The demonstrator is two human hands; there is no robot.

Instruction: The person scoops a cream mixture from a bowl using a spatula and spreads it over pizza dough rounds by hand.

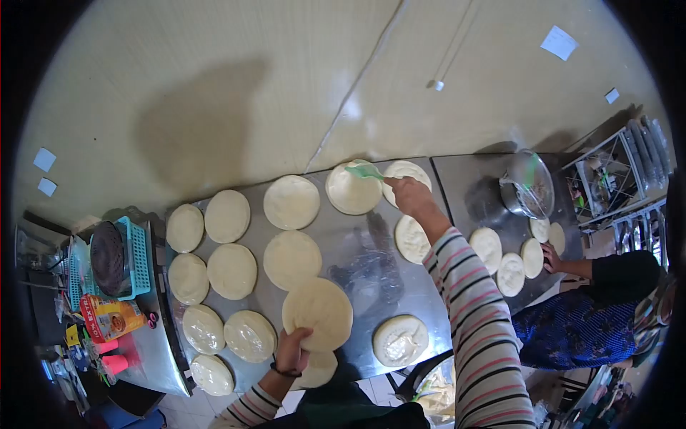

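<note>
1. Beige wall (214, 43) rises behind a steel table (371, 250), on which pale rounds sit in uneven rows; several have a glossy top.
2. Right hand: the right hand (411, 196) is closed around the handle of a green spatula (365, 171), its fingers curled in, at the far side of the table.
3. Left hand: the left hand (291, 352) pinches the near-left edge of a held round (319, 314), thumb on its face; the fingers beneath are hidden. A dark bracelet (286, 372) circles the wrist.
4. Writing: an orange packet (118, 318) on the left-hand side table has large letters on a red band, turned sideways and too blurred to read surely. Paper notes on the wall show no legible text.
5. Direction: the spatula's long axis slants from the hand leftward and slightly toward the wall, its blade over a far round (354, 191); I cannot tell whether they touch. The held round, a disc without a long axis, faces up toward the camera near the table's front edge, overlapping another round (318, 370) in view.
6. At right, a co-worker's hand (551, 258) is beside a smaller round (532, 258), near a metal bowl (527, 189).
</note>
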